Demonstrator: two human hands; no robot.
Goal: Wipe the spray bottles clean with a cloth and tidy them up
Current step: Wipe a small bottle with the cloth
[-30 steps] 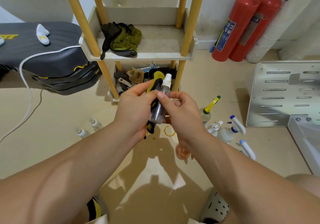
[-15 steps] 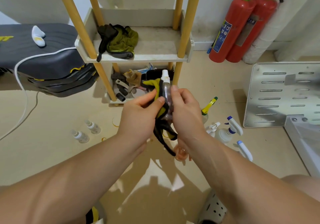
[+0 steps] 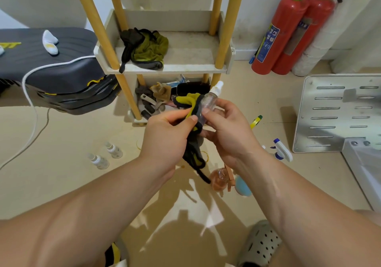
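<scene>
Held up between both hands near the middle of the scene, the small clear spray bottle [image 3: 208,104] tilted its white cap toward the far right. The right hand [image 3: 228,130] pinched its body with curled fingers, and the left hand [image 3: 165,134] gripped the yellow-and-black cloth [image 3: 190,101] against the bottle's left side, its tail hanging down between the wrists. The hands and cloth hid part of the floor behind them. Just beyond stood the wooden-post shelf [image 3: 165,68], with a green rag [image 3: 148,48] on it and clutter below. Two small bottles [image 3: 114,150] lay on the floor to the left. To the right lay a blue-and-white trigger sprayer [image 3: 281,150] and a yellow nozzle [image 3: 256,120]. An orange bottle [image 3: 219,179] sat nearer. Two fire extinguishers [image 3: 274,35] stood far right.
</scene>
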